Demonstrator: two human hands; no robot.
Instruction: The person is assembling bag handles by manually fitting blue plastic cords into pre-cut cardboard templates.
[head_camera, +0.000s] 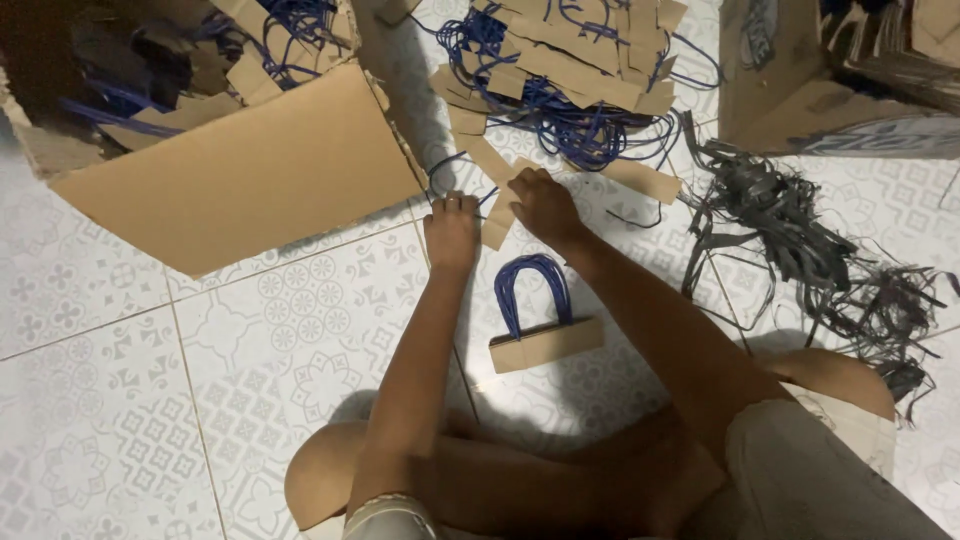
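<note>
At twelve o'clock on the floor (120, 400), my left hand (452, 232) and right hand (543, 205) each pinch the cardboard strip (497, 222) with its blue cord (445, 165); aligning comes next, I judge.

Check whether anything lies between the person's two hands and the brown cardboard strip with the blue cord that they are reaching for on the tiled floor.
Nothing visible does. The left hand and the right hand already rest on the brown cardboard strip with blue cord. The neat stack of blue-cord handles lies nearer the person, clear of both.

Single head-worn view, looking steeply down from close above, facing the patterned tile floor (120, 400) ahead
</note>
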